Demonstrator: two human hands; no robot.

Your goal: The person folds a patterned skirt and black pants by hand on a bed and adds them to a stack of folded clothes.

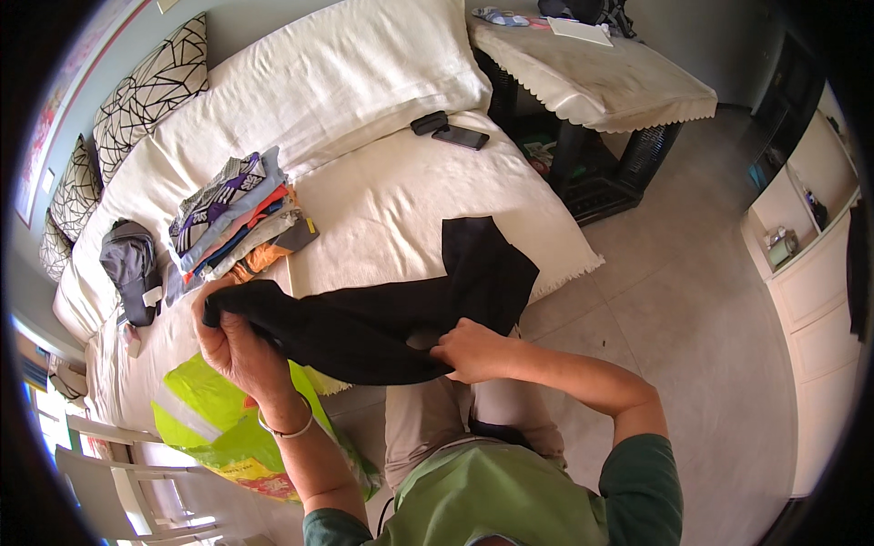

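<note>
A black garment [369, 310] is stretched sideways between my two hands, above the front edge of the sofa seat. My left hand [235, 341] grips its bunched left end, with the thumb over the cloth. At its lower right edge my right hand [474, 351] pinches the fabric. One part of the garment spreads up and to the right, over the white sofa cover [382, 184]. Behind my left hand lies a pile of folded clothes [232, 211] in several colours. What kind of garment I hold, I cannot tell.
A green plastic bag [205, 416] stands below my left forearm, near a white chair [102, 484]. On the sofa lie a grey bag [130, 266], a smartphone [461, 136] and a black case [429, 123]. A cloth-covered table [601, 75] stands at the upper right.
</note>
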